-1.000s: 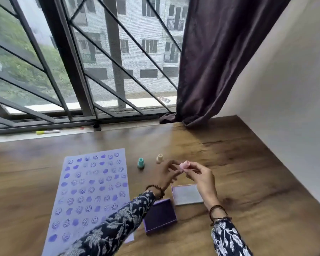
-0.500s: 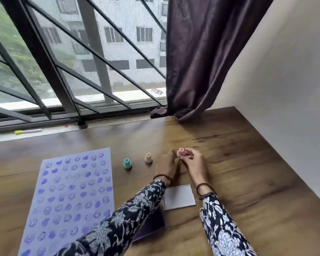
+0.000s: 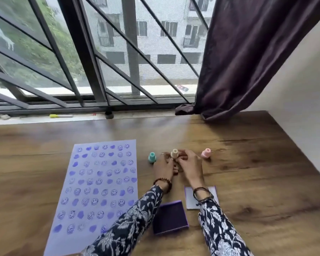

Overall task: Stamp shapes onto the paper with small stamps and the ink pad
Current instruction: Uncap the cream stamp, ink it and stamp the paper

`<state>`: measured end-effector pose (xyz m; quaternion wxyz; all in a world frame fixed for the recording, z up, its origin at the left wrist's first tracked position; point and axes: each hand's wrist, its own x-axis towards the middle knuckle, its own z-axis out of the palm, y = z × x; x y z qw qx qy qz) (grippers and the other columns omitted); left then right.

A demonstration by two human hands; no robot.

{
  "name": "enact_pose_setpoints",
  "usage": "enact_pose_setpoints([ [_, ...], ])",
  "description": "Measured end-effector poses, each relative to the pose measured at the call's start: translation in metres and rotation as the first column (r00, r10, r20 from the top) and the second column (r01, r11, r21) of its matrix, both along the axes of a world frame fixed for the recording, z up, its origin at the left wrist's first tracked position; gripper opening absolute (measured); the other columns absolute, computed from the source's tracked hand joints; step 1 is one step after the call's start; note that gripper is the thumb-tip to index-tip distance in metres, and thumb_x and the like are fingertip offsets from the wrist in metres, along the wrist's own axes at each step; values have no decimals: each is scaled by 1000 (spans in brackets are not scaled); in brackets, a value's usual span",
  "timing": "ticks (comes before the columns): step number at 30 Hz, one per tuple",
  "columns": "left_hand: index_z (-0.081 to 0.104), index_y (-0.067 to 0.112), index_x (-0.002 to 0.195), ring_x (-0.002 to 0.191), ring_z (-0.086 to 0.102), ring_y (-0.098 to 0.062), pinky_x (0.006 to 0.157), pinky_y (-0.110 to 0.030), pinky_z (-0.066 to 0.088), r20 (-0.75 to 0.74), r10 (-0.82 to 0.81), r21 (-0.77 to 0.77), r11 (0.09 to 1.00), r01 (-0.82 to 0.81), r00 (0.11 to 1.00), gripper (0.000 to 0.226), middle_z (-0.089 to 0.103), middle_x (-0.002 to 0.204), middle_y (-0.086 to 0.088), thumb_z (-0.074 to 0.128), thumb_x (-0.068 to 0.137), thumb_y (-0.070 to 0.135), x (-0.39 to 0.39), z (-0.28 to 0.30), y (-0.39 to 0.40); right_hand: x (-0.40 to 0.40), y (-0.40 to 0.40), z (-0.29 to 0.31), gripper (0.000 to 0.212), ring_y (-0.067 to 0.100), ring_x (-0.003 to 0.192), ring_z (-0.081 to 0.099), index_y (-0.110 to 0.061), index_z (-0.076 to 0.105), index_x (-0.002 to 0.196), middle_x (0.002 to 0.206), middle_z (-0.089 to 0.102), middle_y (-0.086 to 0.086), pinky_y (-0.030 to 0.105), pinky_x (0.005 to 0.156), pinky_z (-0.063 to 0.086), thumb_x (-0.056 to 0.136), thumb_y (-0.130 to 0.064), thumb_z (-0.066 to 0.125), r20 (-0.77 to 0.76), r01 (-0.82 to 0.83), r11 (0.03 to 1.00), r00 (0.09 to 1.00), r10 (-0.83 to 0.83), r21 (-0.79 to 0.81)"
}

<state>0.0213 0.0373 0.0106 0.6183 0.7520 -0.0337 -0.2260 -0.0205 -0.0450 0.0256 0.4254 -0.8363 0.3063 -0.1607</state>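
Right of the paper point(image 3: 100, 183), both hands are bunched around the beige stamp point(image 3: 174, 153). The left hand point(image 3: 163, 168) and right hand point(image 3: 189, 166) each have fingers curled in against it, so it looks pinched between them, though I can't tell which hand really carries it or whether its base is off the worktop point(image 3: 248, 182).

The teal stamp point(image 3: 152, 157) stands just beside the paper's right edge, and the pink stamp point(image 3: 206, 153) stands further right, apart from the hands. The ink pad point(image 3: 170, 217) lies open off the paper's lower right corner, between the 2 sleeves, with its lid point(image 3: 190, 198) just past it, partly under the right wrist.

What could go wrong, I reckon:
- paper is nearly full of purple smileys and hearts, so a new print could easily land on an old one
- the left sleeve hangs over the paper's lower corner and close to the open pad, so it might smear fresh prints or pick up ink
- a light dab on the pad would give a patchy shape

No brand names or readable writing anywhere, only the stamped faces and hearts.
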Motion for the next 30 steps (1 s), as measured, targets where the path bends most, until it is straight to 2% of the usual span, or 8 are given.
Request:
enact_pose_setpoints([
  [3,53,16,82,44,58,-6,43,-18,51,-15,31,-80,996,-32,999,19,62,67,-6,44,86,0,-4,9,4,-12,-4,8,36,11,84,61,-13,66,102,95,73,10,12,73,41,70,5,64,-6,-62,998,998,62,5],
  [6,56,20,76,64,62,-13,57,-22,51,-3,-88,-190,978,85,996,22,63,74,-5,50,85,1,-14,16,46,-40,29,24,29,6,85,65,-21,67,98,92,74,3,17,78,49,73,-6,69,31,-87,996,996,86,25],
  [9,56,12,82,67,64,-5,63,-16,55,-121,-190,-359,924,135,974,11,62,78,-4,54,85,2,-24,28,61,-61,35,33,18,8,78,67,-21,69,90,88,73,6,22,71,55,79,-7,66,137,-123,972,986,97,198],
  [12,60,8,90,67,66,-4,65,-13,55,-178,-225,-450,884,124,958,13,63,82,-7,58,81,-2,-22,33,68,-67,39,33,17,12,71,63,-25,67,85,88,69,12,30,65,56,81,-9,64,175,-109,973,982,73,204],
  [18,60,2,106,93,62,-23,77,-22,55,-264,-311,-488,859,152,913,23,65,97,-13,56,84,1,-25,43,80,-71,54,29,9,19,77,64,-15,68,91,89,69,13,20,63,52,83,-13,62,226,-54,962,974,-8,266],
  [22,63,4,91,70,66,-10,68,-16,57,-267,-331,-516,842,156,905,13,70,73,-3,54,84,-1,-24,49,98,-76,82,37,12,10,76,63,-25,67,88,88,69,5,19,65,52,86,-15,59,230,-49,948,973,-26,314],
  [24,64,7,84,61,65,-5,63,-14,56,-244,-322,-496,852,167,915,12,70,60,4,54,83,-1,-24,52,101,-77,94,38,10,7,75,61,-18,68,90,87,68,4,17,65,52,86,-16,59,254,-8,911,961,-107,412],
  [30,64,11,75,52,61,-1,54,-11,51,-151,-352,-404,875,267,924,17,64,58,3,58,81,-4,-24,52,104,-79,121,37,18,5,69,60,-10,67,88,73,68,-4,13,64,52,82,-23,57,291,26,613,865,-410,790],
])
